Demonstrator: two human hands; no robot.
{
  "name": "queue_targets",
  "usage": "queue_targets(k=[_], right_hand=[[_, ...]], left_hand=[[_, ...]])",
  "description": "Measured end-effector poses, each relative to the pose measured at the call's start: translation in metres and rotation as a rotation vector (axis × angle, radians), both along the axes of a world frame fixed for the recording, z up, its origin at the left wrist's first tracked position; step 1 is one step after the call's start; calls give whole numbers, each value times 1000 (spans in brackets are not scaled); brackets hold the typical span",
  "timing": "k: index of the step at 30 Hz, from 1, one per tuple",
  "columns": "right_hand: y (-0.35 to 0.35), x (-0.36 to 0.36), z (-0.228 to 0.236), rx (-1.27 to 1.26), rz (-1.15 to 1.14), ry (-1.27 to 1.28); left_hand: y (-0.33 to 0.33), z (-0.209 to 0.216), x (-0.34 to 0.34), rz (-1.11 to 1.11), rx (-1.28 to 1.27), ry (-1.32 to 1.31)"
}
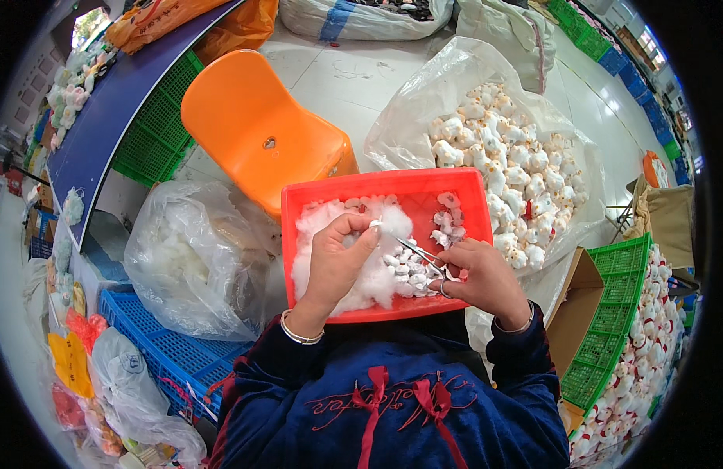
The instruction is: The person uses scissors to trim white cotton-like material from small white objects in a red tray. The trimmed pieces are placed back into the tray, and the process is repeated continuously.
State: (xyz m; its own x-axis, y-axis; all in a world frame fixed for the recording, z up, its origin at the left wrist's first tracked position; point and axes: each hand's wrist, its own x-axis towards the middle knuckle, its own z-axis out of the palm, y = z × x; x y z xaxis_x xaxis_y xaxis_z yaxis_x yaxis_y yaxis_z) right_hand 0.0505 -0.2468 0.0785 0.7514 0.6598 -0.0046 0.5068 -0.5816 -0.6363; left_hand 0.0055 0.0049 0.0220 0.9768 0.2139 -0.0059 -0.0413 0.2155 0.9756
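Note:
My left hand (338, 262) is over the red tub (486, 205), thumb and forefinger closed on a small white fabric piece (376, 224). My right hand (480, 273) has its fingers in the ring handles of a slim metal scissor-like tool (420, 252); I cannot tell whether it is scissors or forceps. Its tips point toward the white piece at my left fingertips. Fluffy white stuffing (330, 227) fills the tub's left side. Small white stuffed pieces (412, 275) lie under the tool, and flatter grey-white pieces (449, 219) are near the tub's far right.
An orange chair (260, 125) stands beyond the tub. Beyond the tub to the right is a clear bag (412, 117) of white plush pieces. On the left are a bag of stuffing (189, 258) and a blue crate (154, 336); a cardboard box (576, 309) and green crate (619, 313) stand right.

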Motion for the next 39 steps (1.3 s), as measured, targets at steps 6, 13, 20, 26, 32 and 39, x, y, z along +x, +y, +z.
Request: queue_targets(k=[6, 13, 20, 26, 32, 39], right_hand=[[-1, 1, 5, -33, 26, 39], [-8, 5, -2, 91, 75, 92], [-7, 7, 8, -21, 131, 19], [0, 2, 10, -92, 88, -108], [-16, 8, 25, -139, 42, -90], [-8, 15, 30, -160, 83, -141]], left_hand=[[2, 0, -2, -50, -57, 44], [8, 11, 0, -194, 68, 108], [23, 16, 8, -372, 128, 191], [20, 13, 9, -379, 136, 221], [25, -3, 10, -269, 118, 106], [7, 18, 0, -281, 369, -56]])
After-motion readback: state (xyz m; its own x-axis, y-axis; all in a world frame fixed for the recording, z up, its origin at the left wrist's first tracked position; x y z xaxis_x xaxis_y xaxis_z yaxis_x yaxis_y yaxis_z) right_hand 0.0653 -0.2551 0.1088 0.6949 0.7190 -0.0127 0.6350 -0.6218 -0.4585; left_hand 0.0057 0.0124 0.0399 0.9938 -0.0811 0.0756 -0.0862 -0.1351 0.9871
